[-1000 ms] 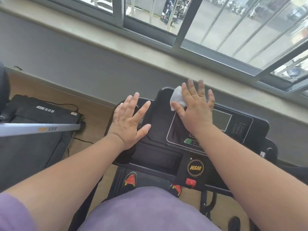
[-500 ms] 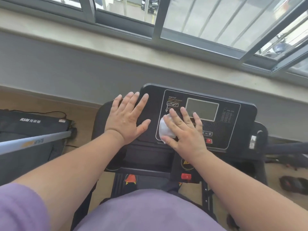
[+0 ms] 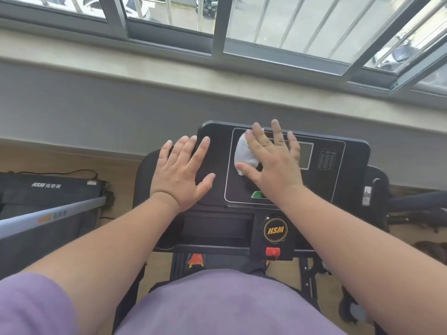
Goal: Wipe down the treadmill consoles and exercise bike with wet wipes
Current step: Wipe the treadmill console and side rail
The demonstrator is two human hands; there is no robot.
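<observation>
On the black treadmill console (image 3: pixel 338 170), a crumpled white wet wipe (image 3: pixel 244 153) is pressed flat-fingered by the right hand (image 3: pixel 273 163) — left hand (image 3: pixel 181 172) rests flat, holding nothing; wiping is underway, and the display's right side probably comes next.

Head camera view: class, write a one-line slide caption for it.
Right hand presses a white wet wipe flat on the treadmill console; left hand rests beside it.

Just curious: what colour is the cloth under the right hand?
White; the cloth shows best in the head view.
</observation>
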